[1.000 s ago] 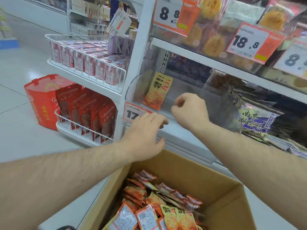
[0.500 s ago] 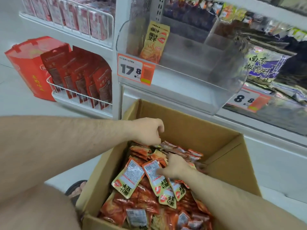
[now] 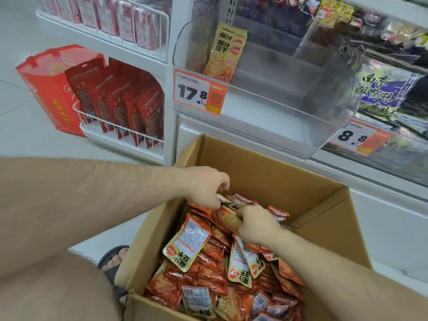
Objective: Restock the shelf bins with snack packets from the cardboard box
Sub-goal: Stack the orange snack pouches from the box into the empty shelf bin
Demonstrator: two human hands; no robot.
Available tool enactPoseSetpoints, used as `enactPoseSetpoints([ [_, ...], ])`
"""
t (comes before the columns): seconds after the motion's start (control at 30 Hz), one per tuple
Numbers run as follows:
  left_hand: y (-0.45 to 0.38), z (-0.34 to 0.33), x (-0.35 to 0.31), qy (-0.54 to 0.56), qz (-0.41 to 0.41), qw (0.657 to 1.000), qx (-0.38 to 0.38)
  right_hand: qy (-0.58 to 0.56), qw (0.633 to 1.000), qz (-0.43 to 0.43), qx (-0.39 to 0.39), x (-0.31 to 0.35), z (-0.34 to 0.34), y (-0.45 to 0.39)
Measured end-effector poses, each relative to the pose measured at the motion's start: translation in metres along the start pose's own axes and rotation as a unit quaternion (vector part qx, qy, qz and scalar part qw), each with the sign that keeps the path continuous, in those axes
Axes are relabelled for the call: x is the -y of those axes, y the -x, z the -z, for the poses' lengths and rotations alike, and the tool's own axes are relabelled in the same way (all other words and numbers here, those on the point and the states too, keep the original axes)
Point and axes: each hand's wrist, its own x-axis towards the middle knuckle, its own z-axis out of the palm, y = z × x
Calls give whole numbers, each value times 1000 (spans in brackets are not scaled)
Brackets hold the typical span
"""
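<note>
Since the earlier frame both hands have dropped from the lip of the clear shelf bin (image 3: pixel 266 107) into the cardboard box (image 3: pixel 308 181), and over the last half-second they have drawn closer together at the far end of the pile; the left hand (image 3: pixel 206 186) now has its fingers curled down onto the top edge of a snack packet at about twelve o'clock in the box, seemingly pinching it, while the right hand (image 3: pixel 257 225) sits just beside it toward four o'clock, fingers folded into the same cluster of packets — whether it has closed on one or is only raking them I cannot tell, since the fingertips are hidden. The snack packets (image 3: pixel 192 242) fill the box floor from six o'clock up to twelve, orange and yellow, lying loose and overlapping; the heap looks barely touched. The bin above, at twelve o'clock from the box behind the 17.8 price tag (image 3: pixel 199 93), holds a single yellow packet (image 3: pixel 225 52) propped upright against its left side; the rest of it shows bare plastic. So by my reckoning the restocking has hardly begun — one packet placed, nearly the whole box left to carry up; the step in hand is gathering a handful.
</note>
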Motion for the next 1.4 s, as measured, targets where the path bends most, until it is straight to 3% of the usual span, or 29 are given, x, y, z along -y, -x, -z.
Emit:
enactPoseSetpoints([
  [0.13,0,3,-10,-41,-7,998,52,-51,989,137,5,20,52,16],
  [0.2,2,7,-10,-74,11,995,58,-183,971,151,-13,31,62,15],
  [0.23,3,11,-7,-85,25,995,50,-297,945,137,-12,33,62,12],
  [0.3,8,20,3,-77,59,995,20,-545,837,37,6,31,52,0],
  [0.33,10,23,9,-60,77,995,0,-625,779,-35,12,27,40,-10],
  [0.37,12,26,16,-30,93,995,-19,-649,753,-109,17,24,26,-19],
  [0.43,16,29,25,66,131,988,-54,-577,784,-219,70,21,-10,-29],
  [0.47,17,28,29,116,147,980,-69,-522,808,-246,120,25,-30,-32],
  [0.53,21,27,35,198,168,962,-84,-466,821,-275,181,37,-63,-35],
  [0.8,36,23,44,349,202,910,-96,-545,762,-341,74,62,-95,-46],
  [0.9,40,22,49,393,214,889,-94,-565,772,-290,30,48,-74,-37],
  [0.97,42,21,51,444,218,865,-88,-506,835,-200,-84,29,-54,-31],
  [1.03,44,21,52,497,211,838,-74,-372,891,-96,-240,9,-27,-10],
  [1.1,44,22,50,546,193,814,-55,-299,878,26,-374,0,4,20],
  [1.17,45,24,43,592,165,788,-33,-265,832,143,-466,-2,29,44],
  [1.23,47,28,35,626,140,767,-17,-242,803,228,-495,2,37,56],
  [1.4,58,38,13,650,85,755,16,-210,788,328,-477,16,39,62],
])
